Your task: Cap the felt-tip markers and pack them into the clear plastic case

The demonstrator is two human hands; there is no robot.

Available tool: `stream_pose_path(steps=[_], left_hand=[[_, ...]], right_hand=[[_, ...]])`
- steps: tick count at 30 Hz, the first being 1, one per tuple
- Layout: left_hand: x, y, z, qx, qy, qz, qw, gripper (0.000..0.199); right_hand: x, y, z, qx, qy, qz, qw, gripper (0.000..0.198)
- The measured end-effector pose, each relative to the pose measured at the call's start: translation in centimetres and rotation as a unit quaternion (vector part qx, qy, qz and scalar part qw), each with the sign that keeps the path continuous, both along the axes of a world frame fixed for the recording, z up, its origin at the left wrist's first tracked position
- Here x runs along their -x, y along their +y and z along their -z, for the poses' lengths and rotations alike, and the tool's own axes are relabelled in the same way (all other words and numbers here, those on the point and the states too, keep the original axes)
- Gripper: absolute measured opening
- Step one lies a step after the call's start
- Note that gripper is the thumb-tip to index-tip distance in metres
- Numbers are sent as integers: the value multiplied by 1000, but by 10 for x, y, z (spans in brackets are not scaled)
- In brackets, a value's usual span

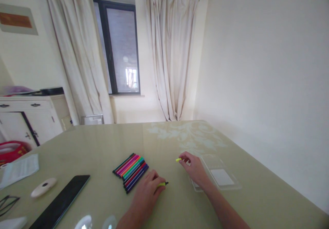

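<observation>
My left hand (147,194) is closed around a yellow marker (161,184), whose dark tip pokes out to the right, uncapped. Between the fingertips of my right hand (193,169) is a small yellow marker cap (178,160), held a little above the table and apart from the marker. Just left of my left hand lies a slanted row of several coloured markers (133,169), side by side. A clear plastic case (214,162) with a white label lies opened out on the table, partly hidden behind my right hand and forearm.
A dark tablet or phone (61,201) lies at the left, near a white oval object (43,187), a face mask (20,169) and dark-framed glasses (9,204). The glossy table (102,136) meets the wall on the right. Curtains and a window are behind it.
</observation>
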State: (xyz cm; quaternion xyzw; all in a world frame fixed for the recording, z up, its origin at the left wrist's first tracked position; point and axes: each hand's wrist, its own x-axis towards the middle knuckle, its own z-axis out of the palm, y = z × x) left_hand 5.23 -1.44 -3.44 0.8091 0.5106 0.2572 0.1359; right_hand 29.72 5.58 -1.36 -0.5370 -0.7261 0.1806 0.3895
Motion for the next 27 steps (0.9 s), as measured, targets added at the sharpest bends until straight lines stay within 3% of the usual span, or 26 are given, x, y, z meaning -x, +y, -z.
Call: stream_pose_path(steps=[4,7,16,27], left_hand=[[-6,-3,-1,48,9,-11,999,15],[-6,-6,-4,69,4,-20,997,11],[-3,-9,-9,95,0,-35,995,10],[-3,-5,-2,67,-6,-52,996,13]], right_hand=[[8,3,5,2,-159,42,986,12],[15,7,6,12,-216,58,975,13],[17,8,2,2,-266,89,960,15],[18,-3,11,-36,-296,84,951,32]])
